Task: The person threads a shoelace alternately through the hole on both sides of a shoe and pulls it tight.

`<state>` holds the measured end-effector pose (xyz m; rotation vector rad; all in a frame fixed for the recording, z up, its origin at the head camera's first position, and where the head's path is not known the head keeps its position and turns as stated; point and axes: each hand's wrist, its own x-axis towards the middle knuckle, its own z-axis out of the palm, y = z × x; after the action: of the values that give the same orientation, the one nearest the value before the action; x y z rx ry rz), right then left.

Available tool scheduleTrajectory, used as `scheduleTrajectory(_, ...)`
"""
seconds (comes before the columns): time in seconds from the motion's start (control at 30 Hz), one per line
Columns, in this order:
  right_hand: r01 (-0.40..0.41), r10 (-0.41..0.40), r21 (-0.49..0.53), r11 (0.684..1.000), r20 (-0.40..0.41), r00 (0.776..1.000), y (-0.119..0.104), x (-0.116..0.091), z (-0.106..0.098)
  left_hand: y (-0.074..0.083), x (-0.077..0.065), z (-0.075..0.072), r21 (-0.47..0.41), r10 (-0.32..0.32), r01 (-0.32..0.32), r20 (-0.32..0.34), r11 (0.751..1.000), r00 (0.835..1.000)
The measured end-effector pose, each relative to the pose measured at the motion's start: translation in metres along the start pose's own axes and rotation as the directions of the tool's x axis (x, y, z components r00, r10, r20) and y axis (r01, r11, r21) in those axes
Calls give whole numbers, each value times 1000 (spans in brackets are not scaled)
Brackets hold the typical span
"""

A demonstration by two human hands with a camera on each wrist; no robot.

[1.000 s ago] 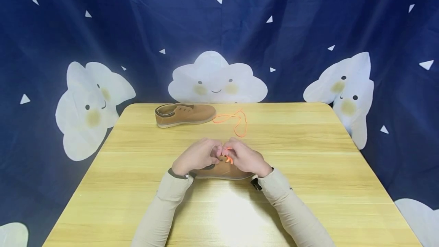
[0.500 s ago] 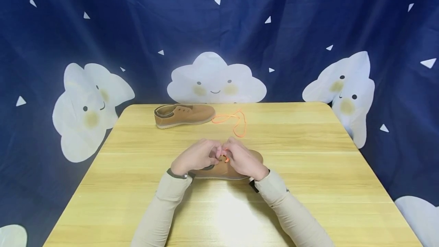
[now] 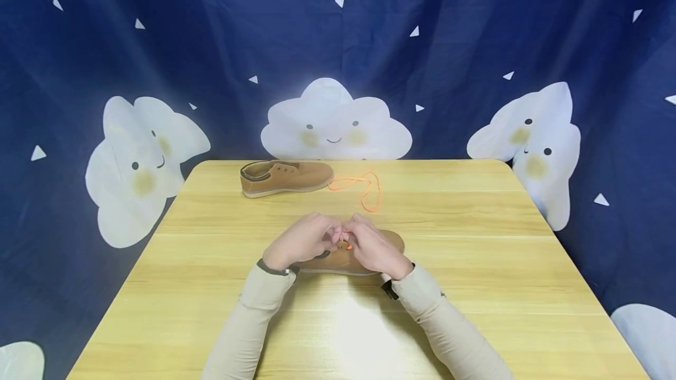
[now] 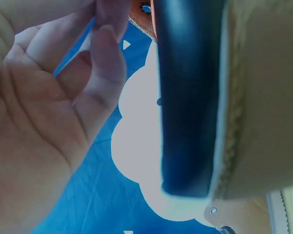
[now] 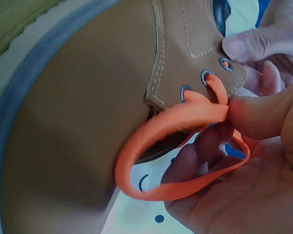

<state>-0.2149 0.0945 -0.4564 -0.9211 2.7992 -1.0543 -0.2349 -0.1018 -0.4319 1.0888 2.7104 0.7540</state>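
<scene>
Two bare hands meet over the near shoe (image 3: 338,264) at the middle of the frame, just below centre in my head feed. On the right hand (image 3: 376,246), thumb and fingers are together, clamped on an orange lace (image 5: 154,127); the right wrist feed shows the pinch right of centre, close to the eyelets (image 5: 202,75). The left hand (image 3: 302,242) has its thumb and fingertips together at the edge of the eyelet flap (image 5: 200,53), the other fingers bent behind it; I read that as a pinch on the flap.

Both hands cover much of the lacing in my head feed. In the left wrist feed, the shoe's smooth dark collar lining (image 4: 190,112) blocks most of the right side, so I get only a sliver of flap at the top.

Farther back, upper centre, a second brown shoe (image 3: 296,178) rests on the surface (image 3: 475,221), a loose orange lace (image 3: 365,179) curling by its toe.

The held lace is a flat woven band, bowed into a wide loop. Metal rings line the eyelets, and pale stitching edges the smooth brown upper. The surface has pale wood grain; behind hangs a blue curtain (image 3: 449,46) printed with smiling clouds.
</scene>
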Motion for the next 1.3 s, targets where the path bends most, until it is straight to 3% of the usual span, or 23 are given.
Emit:
scheduleTrajectory(0.17, -11, 11, -7, 1000, 4, 1000, 1, 1, -1, 1, 2, 1, 56, 11, -9, -44, 998, 999)
scheduleTrajectory(0.37, 23, -24, -37, 999, -6, 1000, 1, -2, -3, 3, -1, 2, 64, -40, 43, -44, 997, 998)
scheduleTrajectory(0.6, 85, -91, -64, 994, -112, 990, 3, 0, -4, 5, -4, 4, 53, -51, 53, -39, 997, 998)
scheduleTrajectory(0.87, 95, -113, -144, 985, -119, 987, 2, -3, 1, 11, -3, 2, 93, -61, 67, -61, 993, 996)
scheduleTrajectory(1.1, 88, -98, -105, 991, -94, 991, 3, -2, -4, 23, -4, 7, 238, -81, 89, -41, 967, 996)
scheduleTrajectory(1.2, 89, -91, -33, 996, -70, 993, 7, -2, -16, 26, -4, 10, 246, -109, 116, -42, 962, 993)
scheduleTrajectory(1.3, 31, -29, 40, 999, -53, 998, 16, -6, -34, 28, -2, 12, 246, -129, 136, -46, 960, 991)
